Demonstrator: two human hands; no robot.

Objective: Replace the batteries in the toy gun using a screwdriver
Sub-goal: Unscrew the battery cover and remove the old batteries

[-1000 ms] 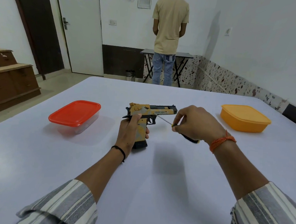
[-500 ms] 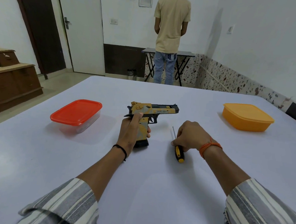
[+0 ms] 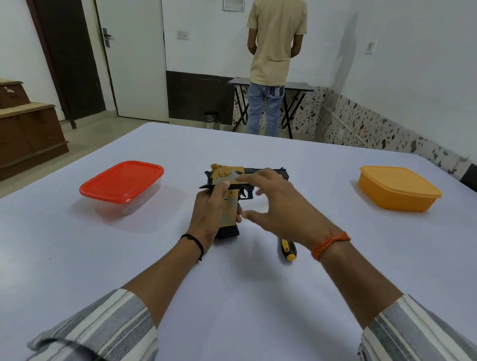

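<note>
Head view: toy gun (image 3: 233, 177) upright near surface centre, grip base down on surface, barrel pointing right toward orange box (image 3: 396, 190).
L hand (image 3: 212, 206) wrapped round grip, holding gun steady.
R hand (image 3: 283, 208) empty, fingers spread, hovering over slide/trigger area, in front of barrel; contact w/ gun unclear.
Screwdriver (image 3: 286, 249) flat on surface just right of gun base, partly hidden under R wrist, handle end toward near edge.
R hand nearer slide; likely going for batt cover next.
Red-lidded box (image 3: 121, 183) toward left edge, well apart.

I see a matt plastic toy gun (image 3: 226, 176), a glossy red plastic lid (image 3: 121, 180) left of it, and my striped cloth sleeves (image 3: 423, 342).
</note>
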